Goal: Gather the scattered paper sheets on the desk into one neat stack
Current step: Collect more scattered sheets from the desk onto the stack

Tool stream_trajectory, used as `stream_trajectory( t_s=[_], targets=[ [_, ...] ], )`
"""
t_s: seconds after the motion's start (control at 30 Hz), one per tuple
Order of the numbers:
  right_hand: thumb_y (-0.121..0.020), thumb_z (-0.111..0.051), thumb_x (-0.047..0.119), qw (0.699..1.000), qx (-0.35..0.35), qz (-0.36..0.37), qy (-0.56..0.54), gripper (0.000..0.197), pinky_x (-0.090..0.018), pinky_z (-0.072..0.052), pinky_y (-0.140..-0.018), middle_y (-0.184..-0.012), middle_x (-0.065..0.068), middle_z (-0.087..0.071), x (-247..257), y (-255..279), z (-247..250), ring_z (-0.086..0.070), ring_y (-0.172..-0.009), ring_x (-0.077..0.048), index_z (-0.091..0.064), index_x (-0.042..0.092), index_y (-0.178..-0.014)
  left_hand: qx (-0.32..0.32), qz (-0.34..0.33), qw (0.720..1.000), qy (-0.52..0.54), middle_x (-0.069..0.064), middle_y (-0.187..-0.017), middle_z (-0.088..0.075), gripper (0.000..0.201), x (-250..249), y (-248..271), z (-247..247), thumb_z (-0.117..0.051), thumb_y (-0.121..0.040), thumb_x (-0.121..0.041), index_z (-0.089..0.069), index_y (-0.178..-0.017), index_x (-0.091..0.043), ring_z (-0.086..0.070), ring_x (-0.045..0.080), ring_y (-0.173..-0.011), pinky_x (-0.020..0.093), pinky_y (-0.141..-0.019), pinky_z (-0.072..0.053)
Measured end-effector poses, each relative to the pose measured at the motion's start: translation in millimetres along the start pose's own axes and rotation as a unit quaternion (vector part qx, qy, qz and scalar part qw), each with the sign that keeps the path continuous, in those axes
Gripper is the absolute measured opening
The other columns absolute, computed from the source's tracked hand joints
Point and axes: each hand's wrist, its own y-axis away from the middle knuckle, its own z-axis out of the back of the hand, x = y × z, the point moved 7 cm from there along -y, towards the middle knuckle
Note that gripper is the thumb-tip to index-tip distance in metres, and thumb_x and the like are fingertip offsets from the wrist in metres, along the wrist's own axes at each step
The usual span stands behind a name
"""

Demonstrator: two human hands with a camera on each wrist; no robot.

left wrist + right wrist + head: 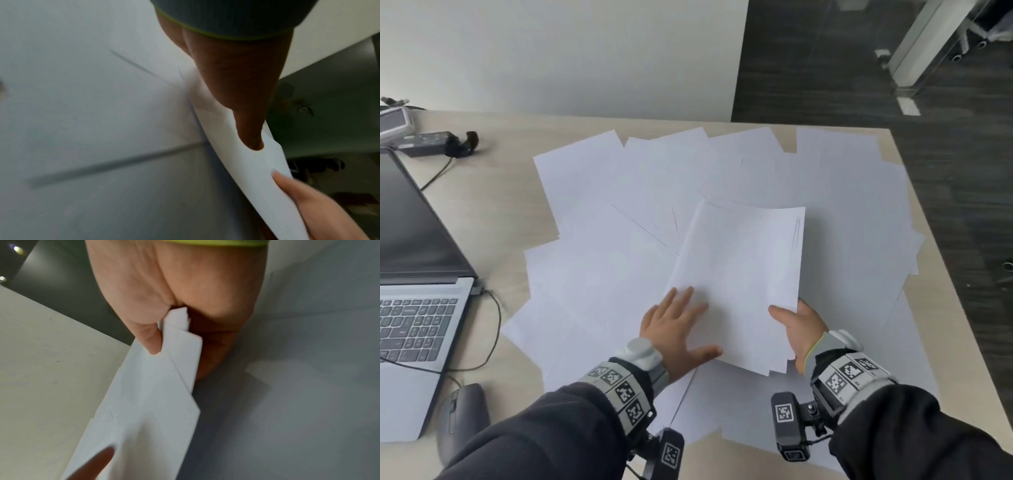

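Note:
Several white paper sheets lie scattered and overlapping across the light wooden desk. A gathered bundle of sheets sits slightly raised in the middle, its corners uneven. My right hand pinches the bundle's near right corner, with the thumb on top and the fingers underneath. My left hand lies flat with spread fingers against the bundle's near left edge. In the left wrist view the bundle's edge curves upward beside my left thumb.
An open laptop stands at the left, with a dark mouse in front of it. A power adapter and cables lie at the back left. Some sheets overhang the desk's right edge, and dark floor lies beyond it.

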Motion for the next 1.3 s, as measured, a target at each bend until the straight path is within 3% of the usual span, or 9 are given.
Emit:
stream_trajectory(
  t_s=[0.2,0.33,0.6,0.77,0.87,0.93,1.03,1.13,1.3],
  targets=[
    [-0.09,-0.055,0.012,0.997,-0.049,0.016,0.059,0.016,-0.049,-0.053,-0.089,-0.089,-0.004,-0.071,3,-2,33,-0.066,-0.09,-0.032,-0.067,0.023,-0.087,-0.039,0.204,0.978,0.009,-0.012,-0.167,0.019,0.104,80,27,15,-0.044,-0.075,-0.09,0.005,-0.156,-0.047,0.014,0.019,-0.155,0.05,-0.123,-0.008],
    [-0.089,-0.053,0.011,0.994,-0.081,0.018,0.073,0.015,-0.05,-0.052,-0.089,-0.086,-0.007,-0.068,1,-1,52,-0.063,-0.086,-0.034,-0.066,0.019,-0.091,-0.047,0.236,0.971,0.007,-0.01,-0.168,0.011,0.099,89,30,10,-0.041,-0.074,-0.091,-0.001,-0.155,-0.049,0.011,0.021,-0.155,0.051,-0.122,-0.01],
    [-0.088,-0.054,0.01,0.991,-0.115,0.017,0.072,0.016,-0.038,-0.048,-0.078,-0.081,-0.008,-0.064,-6,2,76,-0.056,-0.075,-0.028,-0.066,0.018,-0.093,-0.003,0.171,0.984,-0.044,-0.013,-0.167,0.016,0.075,91,28,15,-0.048,-0.098,-0.042,0.001,-0.153,-0.056,0.015,0.018,-0.155,0.049,-0.124,-0.004],
    [-0.091,-0.052,0.008,0.989,-0.114,0.026,0.09,0.013,-0.034,-0.041,-0.073,-0.08,-0.007,-0.06,-9,8,84,-0.051,-0.072,-0.026,-0.062,0.016,-0.093,-0.005,0.181,0.983,0.029,-0.013,-0.168,-0.003,0.083,89,17,30,-0.045,-0.079,0.002,-0.035,-0.141,-0.052,0.003,0.016,-0.155,0.046,-0.124,-0.011],
    [-0.091,-0.051,0.007,0.99,-0.108,0.027,0.092,0.012,-0.031,-0.039,-0.067,-0.078,-0.006,-0.059,-13,10,83,-0.049,-0.071,-0.026,-0.062,0.014,-0.093,-0.108,0.197,0.973,0.047,-0.007,-0.169,-0.009,0.053,69,15,38,-0.053,-0.091,-0.025,-0.038,-0.141,-0.034,-0.005,0.019,-0.155,0.048,-0.122,-0.019],
    [-0.091,-0.052,0.007,0.99,-0.104,0.025,0.09,0.014,-0.032,-0.041,-0.069,-0.078,-0.006,-0.06,-16,9,82,-0.051,-0.072,-0.026,-0.062,0.015,-0.09,-0.115,0.218,0.968,0.038,-0.005,-0.169,0.003,0.076,53,11,30,-0.054,-0.088,-0.06,-0.022,-0.152,-0.034,0.002,0.02,-0.156,0.05,-0.121,-0.018],
    [-0.091,-0.052,0.007,0.991,-0.099,0.024,0.089,0.017,-0.033,-0.041,-0.071,-0.079,-0.007,-0.061,-18,11,82,-0.051,-0.072,-0.026,-0.061,0.019,-0.084,-0.029,0.256,0.966,0.008,-0.004,-0.167,0.021,0.122,47,1,10,-0.046,-0.067,-0.094,0.013,-0.156,-0.036,0.013,0.026,-0.155,0.056,-0.119,-0.017],
    [-0.092,-0.051,0.006,0.992,-0.096,0.026,0.078,0.019,-0.031,-0.041,-0.067,-0.078,-0.003,-0.061,-17,14,83,-0.051,-0.07,-0.024,-0.061,0.021,-0.085,0.0,0.249,0.969,-0.003,-0.007,-0.165,0.024,0.126,49,-1,2,-0.044,-0.06,-0.098,0.014,-0.156,-0.04,0.017,0.026,-0.153,0.055,-0.118,-0.016],
    [-0.092,-0.052,0.008,0.994,-0.085,0.013,0.067,0.018,-0.038,-0.047,-0.083,-0.086,-0.001,-0.065,-22,13,86,-0.056,-0.083,-0.028,-0.064,0.019,-0.099,-0.037,0.221,0.974,0.019,-0.016,-0.167,0.014,0.109,58,6,7,-0.048,-0.07,-0.092,0.002,-0.156,-0.046,0.009,0.02,-0.155,0.052,-0.119,-0.016]
  ],
)
